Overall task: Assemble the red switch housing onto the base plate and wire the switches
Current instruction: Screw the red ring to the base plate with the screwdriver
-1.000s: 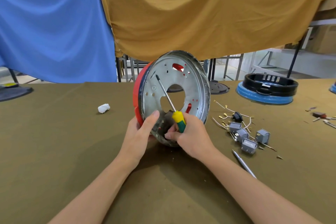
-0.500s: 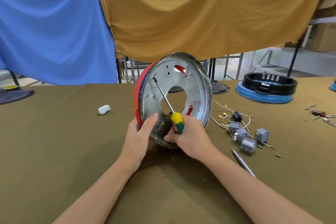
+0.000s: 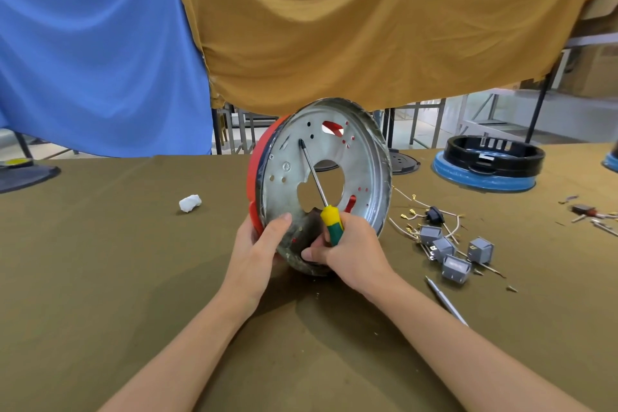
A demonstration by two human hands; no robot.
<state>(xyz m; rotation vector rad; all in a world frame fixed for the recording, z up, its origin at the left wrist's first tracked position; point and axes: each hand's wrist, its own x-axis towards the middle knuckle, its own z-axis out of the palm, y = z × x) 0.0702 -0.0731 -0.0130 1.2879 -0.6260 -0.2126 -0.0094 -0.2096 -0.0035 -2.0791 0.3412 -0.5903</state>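
The plate (image 3: 337,157) stands on edge on the desk (image 3: 100,261), the housing (image 3: 255,174) against its far face. The left hand (image 3: 257,247) grips the lower rim. The right hand (image 3: 351,251) grips the screwdriver (image 3: 317,184), tip at a hole. Fastening appears underway; the switches (image 3: 448,251) lie loose at right, unwired. Open desk lies left.

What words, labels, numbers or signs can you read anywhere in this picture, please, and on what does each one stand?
None can be read.
Base plate: a small round stamped mark left of its centre hole, too blurred to read.
Grey switches: small dark marks on two faces, too small to read.
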